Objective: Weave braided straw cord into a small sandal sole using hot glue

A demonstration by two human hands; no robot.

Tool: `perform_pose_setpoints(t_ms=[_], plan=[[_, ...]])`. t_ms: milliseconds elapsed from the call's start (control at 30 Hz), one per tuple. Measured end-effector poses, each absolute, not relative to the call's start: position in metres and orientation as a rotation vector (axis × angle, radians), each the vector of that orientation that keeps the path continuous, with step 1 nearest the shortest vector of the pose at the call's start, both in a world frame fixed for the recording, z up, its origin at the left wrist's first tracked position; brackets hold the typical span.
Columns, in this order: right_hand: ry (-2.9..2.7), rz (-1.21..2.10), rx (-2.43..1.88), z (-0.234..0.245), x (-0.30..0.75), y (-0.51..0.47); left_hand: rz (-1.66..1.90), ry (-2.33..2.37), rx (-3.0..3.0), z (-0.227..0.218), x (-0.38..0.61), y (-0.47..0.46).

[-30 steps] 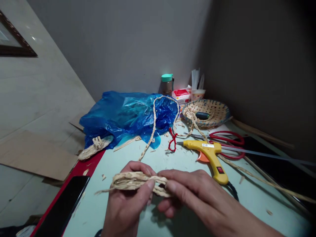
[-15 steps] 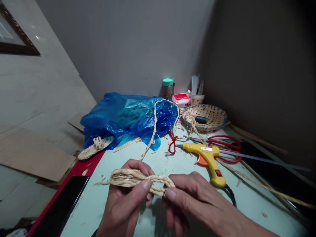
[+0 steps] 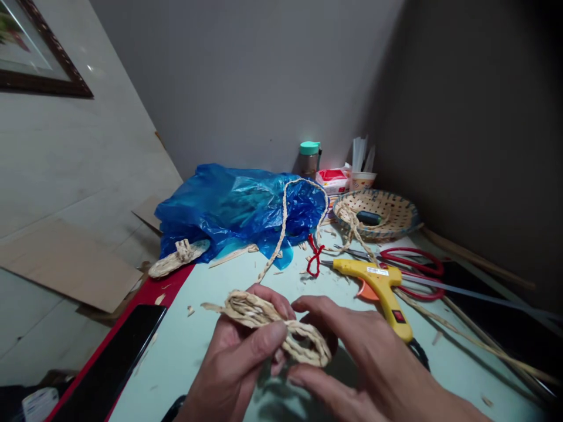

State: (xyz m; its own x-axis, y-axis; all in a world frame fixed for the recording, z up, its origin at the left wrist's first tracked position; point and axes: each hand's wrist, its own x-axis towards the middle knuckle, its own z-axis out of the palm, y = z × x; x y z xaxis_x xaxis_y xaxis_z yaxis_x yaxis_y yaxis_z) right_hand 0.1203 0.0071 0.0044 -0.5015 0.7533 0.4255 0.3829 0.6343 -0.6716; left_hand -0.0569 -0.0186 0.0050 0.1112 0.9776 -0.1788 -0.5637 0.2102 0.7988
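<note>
A length of braided straw cord (image 3: pixel 253 310), coiled into a long flat loop, is pinched in my left hand (image 3: pixel 246 351) between the thumb on top and the fingers beneath. Its loose tail sticks out to the left, and an open loop bulges to the right. Around that right end my right hand (image 3: pixel 352 351) is spread, index finger above and thumb below, apart from each other. Whether its hidden fingers touch the cord I cannot tell. A strand of the braid (image 3: pixel 284 228) runs beyond my hands over a blue plastic bag (image 3: pixel 233 199).
On the right lie a yellow glue gun (image 3: pixel 378 275), red-handled scissors (image 3: pixel 433 261) and a woven basket (image 3: pixel 396 214). A twisted red piece (image 3: pixel 314 261) sits by the nozzle. At left are a straw sandal-like piece (image 3: pixel 176 261) and a black phone (image 3: pixel 118 357).
My right thumb and index finger have parted from the loop's right end. The coil has tilted, its right end lower and wider. The whole view has shifted slightly.
</note>
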Motion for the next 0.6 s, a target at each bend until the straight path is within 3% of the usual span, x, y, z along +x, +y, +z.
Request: perform_pose_setpoints(t_ms=[200, 600], plan=[[-2.317, 0.268, -0.877, -0.007, 0.118, 0.000, 1.194, 0.915, 0.638, 0.002, -0.054, -0.017], [-2.324, 0.618, -0.835, -0.019, 0.114, 0.001, 1.152, 1.020, 0.621, 0.004, -0.053, -0.019]])
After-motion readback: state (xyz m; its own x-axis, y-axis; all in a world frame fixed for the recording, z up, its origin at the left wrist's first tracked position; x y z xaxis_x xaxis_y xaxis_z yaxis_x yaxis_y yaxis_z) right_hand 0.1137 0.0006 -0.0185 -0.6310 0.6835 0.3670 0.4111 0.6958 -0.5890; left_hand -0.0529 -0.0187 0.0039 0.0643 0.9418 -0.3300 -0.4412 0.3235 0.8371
